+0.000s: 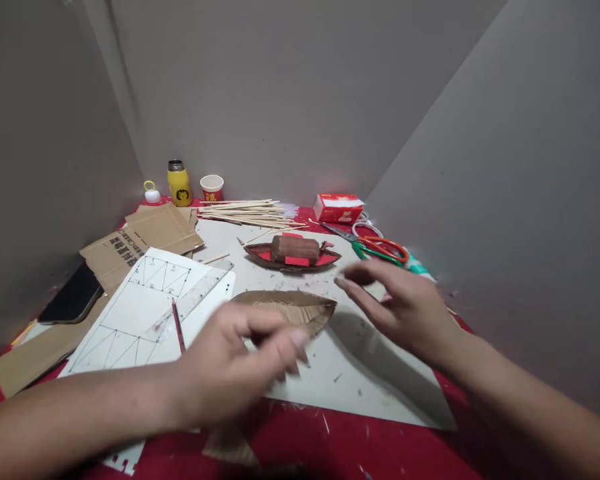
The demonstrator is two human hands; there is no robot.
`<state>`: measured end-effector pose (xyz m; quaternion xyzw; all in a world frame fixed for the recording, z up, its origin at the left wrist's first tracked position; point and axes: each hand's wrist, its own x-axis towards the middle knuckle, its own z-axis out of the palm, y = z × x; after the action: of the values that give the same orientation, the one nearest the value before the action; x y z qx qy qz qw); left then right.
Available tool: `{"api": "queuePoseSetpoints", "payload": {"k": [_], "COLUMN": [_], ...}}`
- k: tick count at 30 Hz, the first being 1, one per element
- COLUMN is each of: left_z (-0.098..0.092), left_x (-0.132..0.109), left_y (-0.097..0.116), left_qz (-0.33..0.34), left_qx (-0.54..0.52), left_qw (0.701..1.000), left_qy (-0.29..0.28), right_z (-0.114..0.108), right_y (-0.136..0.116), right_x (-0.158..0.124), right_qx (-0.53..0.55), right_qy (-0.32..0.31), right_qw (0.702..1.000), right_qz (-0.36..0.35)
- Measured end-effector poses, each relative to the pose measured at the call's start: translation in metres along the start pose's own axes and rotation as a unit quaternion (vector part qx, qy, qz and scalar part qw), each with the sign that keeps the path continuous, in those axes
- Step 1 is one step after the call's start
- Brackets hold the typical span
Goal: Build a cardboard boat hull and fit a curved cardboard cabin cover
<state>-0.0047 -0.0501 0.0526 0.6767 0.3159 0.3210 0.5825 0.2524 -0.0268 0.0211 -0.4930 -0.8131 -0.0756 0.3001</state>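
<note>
Left hand point(230, 363) half-curled, blurred, grip unclear; right hand point(405, 310) spread wide, empty. Just past left fingertips, between both hands: hull point(300, 303). Might crush its thin rim if grabbed hastily, or knock boat point(294, 253) beyond right fingertips.

Brown cardboard hull point(290, 308), red table point(380, 447), yellow bottle point(179, 184)

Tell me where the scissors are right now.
In the head view, the scissors lie on the far right of the table, between the red tissue box and the right hand, just right of the brown model boat.
</note>
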Motion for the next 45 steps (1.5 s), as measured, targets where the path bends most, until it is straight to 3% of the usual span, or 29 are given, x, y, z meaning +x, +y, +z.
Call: {"api": "queuePoseSetpoints", "payload": {"k": [3,6,10,21,26,30,36,38,41,45], "left_z": [-0.030,-0.055,-0.069,-0.064,-0.064,-0.066,-0.090,-0.105,-0.134,-0.186], "left_x": [0.027,0.053,0.067,0.067,0.068,0.068,0.064,0.062,0.059,0.053], "left_y": [-0.015,-0.043,-0.071,-0.088,-0.093,-0.088,-0.050,-0.035,-0.019,-0.018], "left_qz": [0.052,0.020,-0.034,-0.084,-0.073,-0.059,-0.011,0.010,0.049,0.023], "left_qx": [-0.028,-0.044,-0.032,-0.008,-0.047,-0.058,-0.050,-0.045,-0.004,0.162], "left_qw": [0.984,0.973,0.977,0.983,0.981,0.976,0.966,0.959,0.939,0.887], "left_qy": [0.167,0.224,0.209,0.164,0.176,0.203,0.253,0.279,0.341,0.433], "right_z": [0.014,0.030,0.041,0.049,0.047,0.041,0.010,-0.003,-0.015,-0.016], "right_y": [0.025,0.039,0.044,0.059,0.064,0.065,0.032,0.013,-0.015,-0.039], "right_x": [0.035,0.061,0.075,0.072,0.071,0.067,0.032,0.010,-0.024,-0.058], "right_qx": [-0.019,-0.041,-0.028,0.042,0.084,0.061,0.062,0.074,0.107,0.147], "right_qy": [-0.050,-0.157,-0.238,-0.243,-0.253,-0.248,-0.024,-0.029,-0.090,-0.145], "right_qw": [0.998,0.987,0.971,0.969,0.964,0.966,0.998,0.997,0.990,0.975], "right_qz": [-0.015,-0.005,0.004,-0.018,-0.025,-0.045,-0.008,-0.016,-0.031,-0.085]}}
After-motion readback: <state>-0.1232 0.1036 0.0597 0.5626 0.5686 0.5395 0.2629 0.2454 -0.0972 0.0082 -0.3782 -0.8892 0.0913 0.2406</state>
